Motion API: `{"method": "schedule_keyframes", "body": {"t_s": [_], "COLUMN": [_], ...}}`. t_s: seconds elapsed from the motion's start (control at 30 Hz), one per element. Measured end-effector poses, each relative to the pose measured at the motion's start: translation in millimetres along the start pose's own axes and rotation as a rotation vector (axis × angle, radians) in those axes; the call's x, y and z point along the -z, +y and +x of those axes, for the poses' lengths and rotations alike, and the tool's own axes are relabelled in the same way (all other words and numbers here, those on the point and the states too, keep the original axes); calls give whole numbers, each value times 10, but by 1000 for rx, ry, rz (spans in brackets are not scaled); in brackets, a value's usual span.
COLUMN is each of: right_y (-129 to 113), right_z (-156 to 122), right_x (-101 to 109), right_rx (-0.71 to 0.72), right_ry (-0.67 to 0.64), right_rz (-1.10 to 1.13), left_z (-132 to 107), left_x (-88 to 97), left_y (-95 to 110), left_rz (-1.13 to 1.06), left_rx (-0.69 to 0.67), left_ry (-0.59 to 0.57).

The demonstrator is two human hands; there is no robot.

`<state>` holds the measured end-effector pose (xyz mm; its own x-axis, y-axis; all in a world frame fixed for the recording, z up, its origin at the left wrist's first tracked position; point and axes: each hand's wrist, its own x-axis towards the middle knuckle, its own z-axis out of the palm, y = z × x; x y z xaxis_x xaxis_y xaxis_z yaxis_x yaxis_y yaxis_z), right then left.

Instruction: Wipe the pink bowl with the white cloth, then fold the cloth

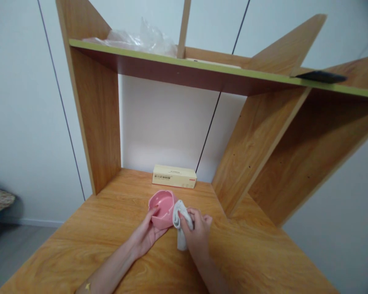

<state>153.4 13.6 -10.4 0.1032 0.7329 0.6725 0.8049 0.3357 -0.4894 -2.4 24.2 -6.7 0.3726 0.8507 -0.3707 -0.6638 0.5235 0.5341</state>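
Note:
A pink ashtray with notches in its rim is tilted above the wooden desk, its hollow side facing me. My left hand grips it from the lower left, with the thumb over the rim and the other fingers underneath. A folded white cloth is pinched in my right hand, and one end of it hangs down. The cloth is up against the right side of the ashtray. Some fingertips of my right hand are hidden behind the cloth.
A cream cling film box lies at the back of the wooden desk. Overhead runs a shelf bearing crumpled clear plastic and a dark flat object. Upright wooden panels stand left and right.

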Motion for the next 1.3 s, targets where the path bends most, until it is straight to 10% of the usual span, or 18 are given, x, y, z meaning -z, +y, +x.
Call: {"method": "schedule_keyframes", "body": {"t_s": [0.13,0.4,0.6,0.8,1.03,1.3], "right_y": [-91,83,-52,-7,-245,-164], "right_z": [-27,-27,-64,-14,-90,-69], "right_x": [3,-62,-37,-15,-11,4], "right_rx": [126,-101,145,-1,298,141], "right_ry": [-77,47,-97,16,-141,-29], "right_rz": [-9,-14,-25,-56,-52,-119], "left_z": [-14,-34,-14,-12,-23,21], "left_x": [-55,-66,-29,-45,-13,-6], "left_y": [-26,-11,-12,-34,-62,-63], "left_rz": [1,-35,-38,-72,-109,-66], "left_rx": [-46,-44,-6,-52,-105,-143], "left_ry": [36,87,21,61,-26,61]}}
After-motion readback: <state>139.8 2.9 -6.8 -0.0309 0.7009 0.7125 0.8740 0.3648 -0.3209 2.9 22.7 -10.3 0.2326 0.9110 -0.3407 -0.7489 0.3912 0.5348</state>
